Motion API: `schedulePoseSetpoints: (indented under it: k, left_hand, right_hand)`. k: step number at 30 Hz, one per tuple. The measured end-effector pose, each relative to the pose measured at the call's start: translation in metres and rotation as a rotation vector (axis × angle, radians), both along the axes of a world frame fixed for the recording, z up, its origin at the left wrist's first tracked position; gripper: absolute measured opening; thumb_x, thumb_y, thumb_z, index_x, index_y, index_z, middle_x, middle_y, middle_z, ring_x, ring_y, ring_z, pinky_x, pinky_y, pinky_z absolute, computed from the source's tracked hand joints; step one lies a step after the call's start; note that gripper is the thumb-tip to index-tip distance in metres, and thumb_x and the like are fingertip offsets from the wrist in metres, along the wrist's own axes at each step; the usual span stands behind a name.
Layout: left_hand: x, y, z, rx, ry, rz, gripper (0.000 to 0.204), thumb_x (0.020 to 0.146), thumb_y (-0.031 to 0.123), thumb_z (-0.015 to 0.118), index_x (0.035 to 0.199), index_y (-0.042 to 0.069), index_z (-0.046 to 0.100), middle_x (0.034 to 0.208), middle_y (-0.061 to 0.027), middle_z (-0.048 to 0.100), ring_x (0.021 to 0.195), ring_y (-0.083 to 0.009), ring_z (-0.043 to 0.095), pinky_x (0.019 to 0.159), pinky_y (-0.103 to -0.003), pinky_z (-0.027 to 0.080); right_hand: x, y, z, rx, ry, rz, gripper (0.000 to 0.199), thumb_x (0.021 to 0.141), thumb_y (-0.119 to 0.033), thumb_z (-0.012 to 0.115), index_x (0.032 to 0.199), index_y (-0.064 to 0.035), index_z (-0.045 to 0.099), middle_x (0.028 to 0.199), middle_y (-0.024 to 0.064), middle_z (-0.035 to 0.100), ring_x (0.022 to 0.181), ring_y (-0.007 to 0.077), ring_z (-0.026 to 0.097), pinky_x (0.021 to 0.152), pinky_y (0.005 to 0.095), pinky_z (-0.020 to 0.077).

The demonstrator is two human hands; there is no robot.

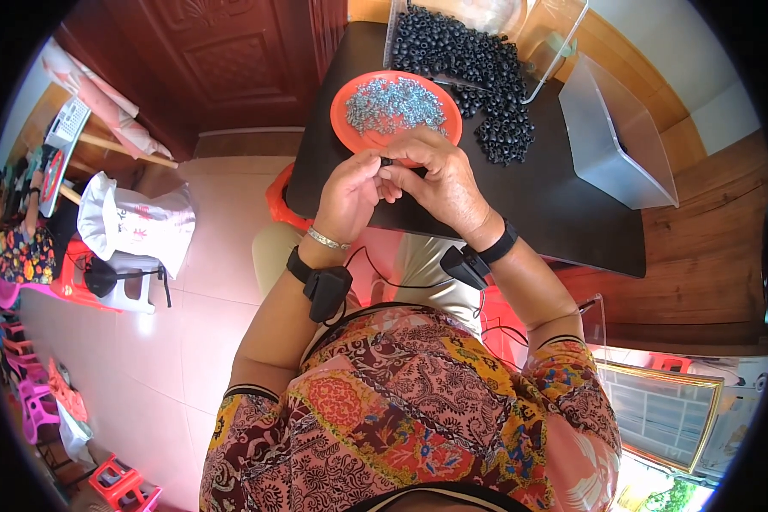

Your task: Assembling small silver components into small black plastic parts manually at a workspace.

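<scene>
Both hands meet at the bench's [520,196] near edge: left hand [347,198] and right hand [439,181] fingers pinch one small black piece [387,160] between them, orange plate [350,98] just beyond.

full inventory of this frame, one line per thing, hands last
small black part: one, black, pinched between the fingertips of both hands, just in front of the plate
black ring-shaped parts: a large heap, black, spilling from the clear tray onto the far side of the table
clear tray: one, transparent, far edge of the table
plate: one, orange-red, on the table in front of the hands
small metal pieces: a pile, silver-grey, on the plate
table: one, black, in front of the person
grey box: one, translucent grey, right end of the table
white bag: one, white, on a stool at left
wrist devices: two, black, one per forearm
left hand: holding the small black part
right hand: holding the same part
</scene>
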State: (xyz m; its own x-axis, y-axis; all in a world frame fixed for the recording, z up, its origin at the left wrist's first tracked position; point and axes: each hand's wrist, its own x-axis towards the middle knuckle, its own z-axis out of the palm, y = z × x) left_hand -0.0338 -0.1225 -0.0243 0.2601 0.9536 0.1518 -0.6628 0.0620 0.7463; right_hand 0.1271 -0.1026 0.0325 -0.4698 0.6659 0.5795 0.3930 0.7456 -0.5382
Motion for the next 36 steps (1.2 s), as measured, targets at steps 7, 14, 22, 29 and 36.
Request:
schedulePoseSetpoints:
  k: [7,14,22,29,36]
  left_hand:
    - [-0.008,0.004,-0.011,-0.004,-0.111,0.017,0.027,0.096,0.026,0.046,0.1,0.002,0.058,0.087,-0.0081,0.061,0.076,-0.0188,0.057,0.07,-0.031,0.044]
    - [-0.007,0.005,-0.01,-0.036,-0.178,0.031,0.026,0.096,0.026,0.045,0.096,0.002,0.056,0.088,-0.0099,0.059,0.077,-0.021,0.056,0.07,-0.031,0.043]
    - [-0.007,0.006,-0.011,-0.024,-0.129,0.046,0.027,0.095,0.026,0.045,0.095,0.002,0.056,0.088,-0.0105,0.06,0.077,-0.0216,0.057,0.07,-0.031,0.044]
    - [-0.006,0.005,-0.008,-0.024,-0.119,0.054,0.026,0.097,0.026,0.043,0.093,0.004,0.057,0.086,-0.01,0.061,0.074,-0.0196,0.057,0.067,-0.03,0.043]
    - [-0.007,0.005,-0.011,-0.011,-0.118,0.029,0.027,0.095,0.026,0.044,0.096,0.002,0.056,0.088,-0.0104,0.06,0.077,-0.0214,0.057,0.071,-0.032,0.044]
  right_hand:
    - [0.011,0.026,0.007,-0.125,0.042,0.014,0.013,0.082,-0.002,0.07,0.095,-0.0033,0.07,0.088,0.0086,0.068,0.083,0.018,0.065,0.072,0.0295,0.0523]
    - [0.027,0.066,0.018,-0.229,-0.345,-0.125,0.018,0.081,-0.018,0.064,0.095,-0.0084,0.072,0.088,0.0131,0.07,0.083,0.0291,0.067,0.075,0.0385,0.0527]
    - [-0.003,0.081,-0.005,0.015,-0.557,-0.086,0.015,0.076,-0.016,0.067,0.085,-0.0035,0.068,0.082,0.0162,0.068,0.079,0.0357,0.064,0.071,0.0426,0.0509]
    - [-0.008,0.09,-0.015,0.004,-0.563,-0.092,0.013,0.076,-0.011,0.063,0.084,-0.0023,0.067,0.081,0.0192,0.066,0.081,0.0371,0.064,0.073,0.0454,0.0507]
    - [-0.007,0.062,-0.001,-0.214,-0.113,0.027,0.012,0.084,-0.007,0.064,0.094,-0.001,0.066,0.078,0.011,0.067,0.071,0.0218,0.065,0.068,0.0335,0.0529]
